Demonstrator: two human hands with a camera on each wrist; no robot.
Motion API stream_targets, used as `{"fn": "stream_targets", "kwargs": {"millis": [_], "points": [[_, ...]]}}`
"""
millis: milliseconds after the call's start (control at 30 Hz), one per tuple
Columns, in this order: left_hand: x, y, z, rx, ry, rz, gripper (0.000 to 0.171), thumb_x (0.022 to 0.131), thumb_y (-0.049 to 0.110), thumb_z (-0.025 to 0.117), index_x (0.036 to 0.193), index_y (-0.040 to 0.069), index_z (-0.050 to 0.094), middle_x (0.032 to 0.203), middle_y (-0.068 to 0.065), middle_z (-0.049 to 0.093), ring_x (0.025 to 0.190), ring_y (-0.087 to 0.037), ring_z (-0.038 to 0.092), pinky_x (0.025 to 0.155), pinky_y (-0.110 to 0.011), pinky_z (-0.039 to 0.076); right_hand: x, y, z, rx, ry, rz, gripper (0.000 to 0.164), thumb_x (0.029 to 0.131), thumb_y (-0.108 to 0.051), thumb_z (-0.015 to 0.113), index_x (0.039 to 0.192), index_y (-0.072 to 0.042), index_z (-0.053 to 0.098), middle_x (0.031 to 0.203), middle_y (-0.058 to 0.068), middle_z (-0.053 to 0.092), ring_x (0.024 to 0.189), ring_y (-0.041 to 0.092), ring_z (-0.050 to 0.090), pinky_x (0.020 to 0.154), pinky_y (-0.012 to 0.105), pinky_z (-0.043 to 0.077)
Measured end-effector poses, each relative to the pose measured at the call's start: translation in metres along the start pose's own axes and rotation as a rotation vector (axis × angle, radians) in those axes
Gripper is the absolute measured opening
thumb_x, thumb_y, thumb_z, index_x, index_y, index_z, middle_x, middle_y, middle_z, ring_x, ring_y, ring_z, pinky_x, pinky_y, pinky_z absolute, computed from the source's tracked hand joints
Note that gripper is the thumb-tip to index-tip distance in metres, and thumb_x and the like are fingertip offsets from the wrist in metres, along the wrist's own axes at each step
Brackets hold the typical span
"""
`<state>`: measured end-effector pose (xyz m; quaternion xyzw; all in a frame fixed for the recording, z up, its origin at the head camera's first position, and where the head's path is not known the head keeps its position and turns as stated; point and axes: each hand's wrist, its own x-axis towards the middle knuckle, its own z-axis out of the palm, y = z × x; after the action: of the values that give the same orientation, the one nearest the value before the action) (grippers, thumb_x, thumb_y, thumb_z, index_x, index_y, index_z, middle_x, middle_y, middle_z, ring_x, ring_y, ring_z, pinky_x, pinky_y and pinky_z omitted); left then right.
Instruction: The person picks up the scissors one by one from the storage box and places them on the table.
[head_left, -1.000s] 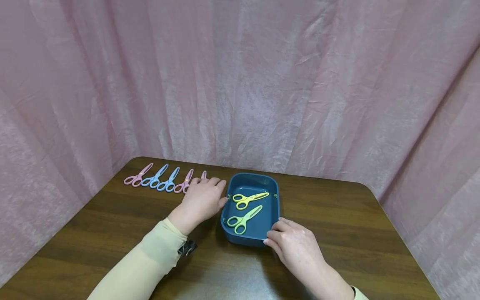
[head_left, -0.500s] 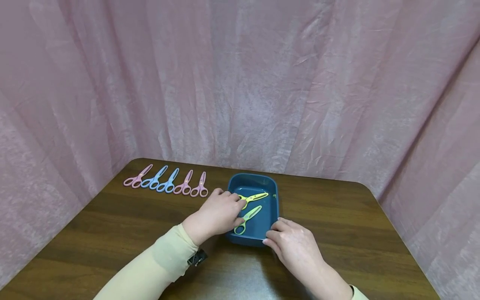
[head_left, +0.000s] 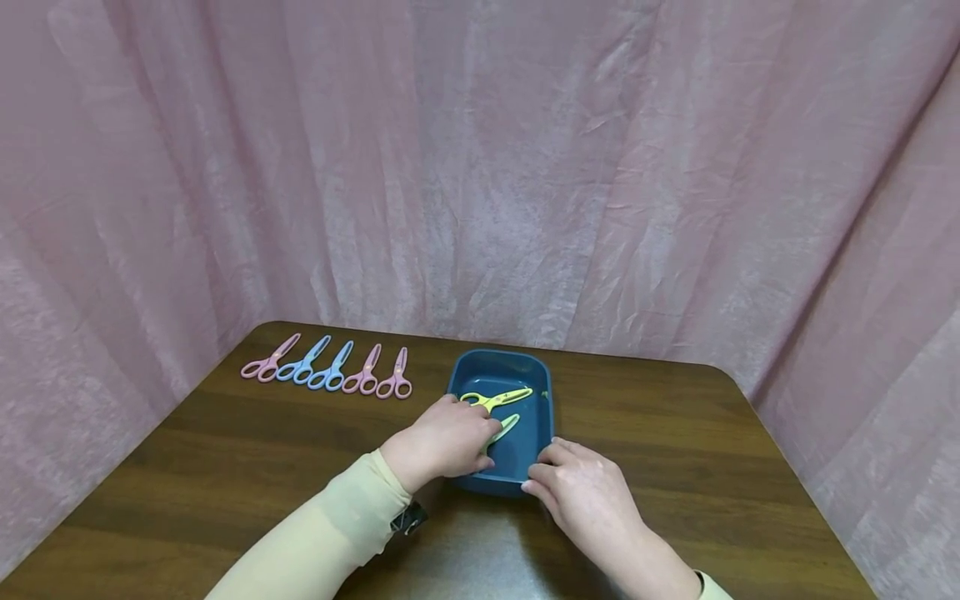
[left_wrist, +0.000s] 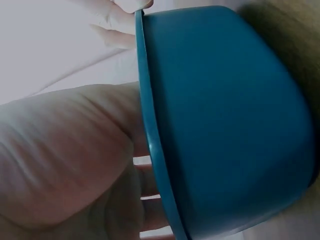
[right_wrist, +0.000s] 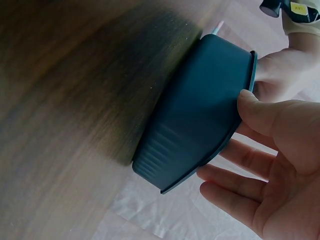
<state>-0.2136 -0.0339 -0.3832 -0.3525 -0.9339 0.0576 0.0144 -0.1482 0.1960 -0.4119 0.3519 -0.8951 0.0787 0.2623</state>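
Note:
A dark blue plastic tray (head_left: 501,364) holds yellow scissors (head_left: 510,397) and light green scissors (head_left: 507,427). My left hand (head_left: 450,437) reaches in over the tray's left side, its fingers down around the green scissors' handles, which it covers. Whether those fingers pinch the handles I cannot tell; the tray wall (left_wrist: 225,120) hides the fingertips in the left wrist view. With thumb and fingers, my right hand (head_left: 585,492) pinches the near right corner of the rim. In the right wrist view, the right thumb (right_wrist: 255,107) lies on the outer wall.
To the left of the tray, several scissors lie in a row on the wooden table (head_left: 675,433): pink scissors (head_left: 395,375), more pink scissors (head_left: 363,373), blue scissors (head_left: 330,369) and others. A pink curtain (head_left: 480,167) hangs behind the table.
My left hand has moved right from beside the pink scissors, over the tray's left rim and down onto the green scissors. The right hand keeps its grip on the tray corner.

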Motion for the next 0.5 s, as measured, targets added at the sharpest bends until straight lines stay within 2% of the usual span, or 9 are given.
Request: {"fn": "stream_targets", "kwargs": {"millis": [167,500], "points": [[-0.0006,0.0002,-0.0004,-0.027,-0.031,-0.017,0.044,0.093,0.046,0.089,0.124,0.015,0.082,0.109,-0.003,0.080,0.100,-0.019,0.073,0.096,-0.047,0.056,-0.0010,-0.0008,0.0010,0.005,-0.004,0.002,0.011,0.088,-0.024,0.094,0.090,-0.022,0.084,0.090,-0.008,0.070,0.089,0.012,0.067,0.075,0.033,0.061],[0.0038,0.0004,0.0033,0.039,-0.021,-0.028,0.042,0.088,0.049,0.093,0.114,0.019,0.081,0.098,0.001,0.080,0.096,-0.017,0.074,0.109,-0.055,0.052,0.0001,-0.0001,-0.0011,-0.001,-0.018,0.006,0.010,0.089,-0.025,0.094,0.092,-0.021,0.085,0.090,-0.008,0.070,0.089,0.013,0.068,0.075,0.034,0.062]]}}
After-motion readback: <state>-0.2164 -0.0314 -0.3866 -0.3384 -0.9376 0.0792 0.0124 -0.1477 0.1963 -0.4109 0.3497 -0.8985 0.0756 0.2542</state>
